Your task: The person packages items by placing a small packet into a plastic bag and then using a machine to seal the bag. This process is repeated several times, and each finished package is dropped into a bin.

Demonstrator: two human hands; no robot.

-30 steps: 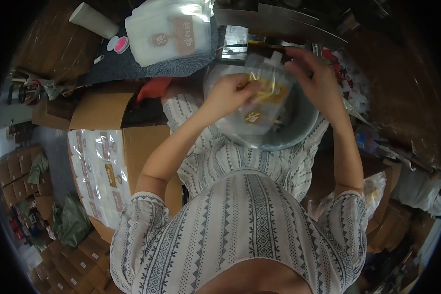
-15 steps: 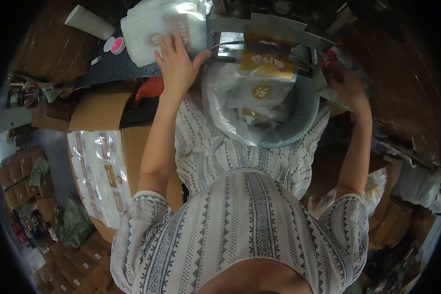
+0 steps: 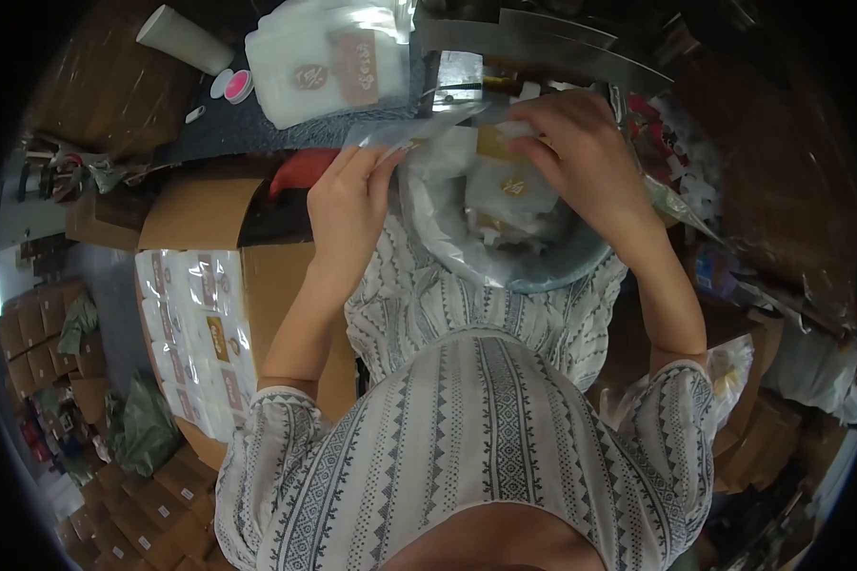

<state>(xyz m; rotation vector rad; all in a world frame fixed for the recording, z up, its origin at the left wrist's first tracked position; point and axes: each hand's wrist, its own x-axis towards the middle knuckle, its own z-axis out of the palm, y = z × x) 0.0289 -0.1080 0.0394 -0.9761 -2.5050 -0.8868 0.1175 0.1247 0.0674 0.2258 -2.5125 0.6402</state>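
Observation:
My left hand (image 3: 348,195) pinches the edge of a clear plastic bag (image 3: 381,133) just left of the basin. My right hand (image 3: 586,157) reaches over the basin with its thumb and fingers drawn together; what lies between the fingertips is hidden. A grey-blue basin (image 3: 586,266) with a clear plastic liner (image 3: 428,224) rests against my lap. Inside it lie printed clear packets (image 3: 512,193) with gold labels. Beyond my left hand, a stack of white packets (image 3: 300,81) with a pinkish-brown label sits on a dark cloth (image 3: 257,133).
A white cup (image 3: 181,38) lies on its side near a small pink round container (image 3: 239,87). To my left stands an open carton (image 3: 200,214) full of white packets (image 3: 195,333). Metal plates (image 3: 552,43) edge the worktop ahead. Crumpled wrappers (image 3: 681,162) lie at right.
My left hand has left the white packet stack, moved down and pinched a clear plastic bag. My right hand has swung left from the wrappers to above the basin.

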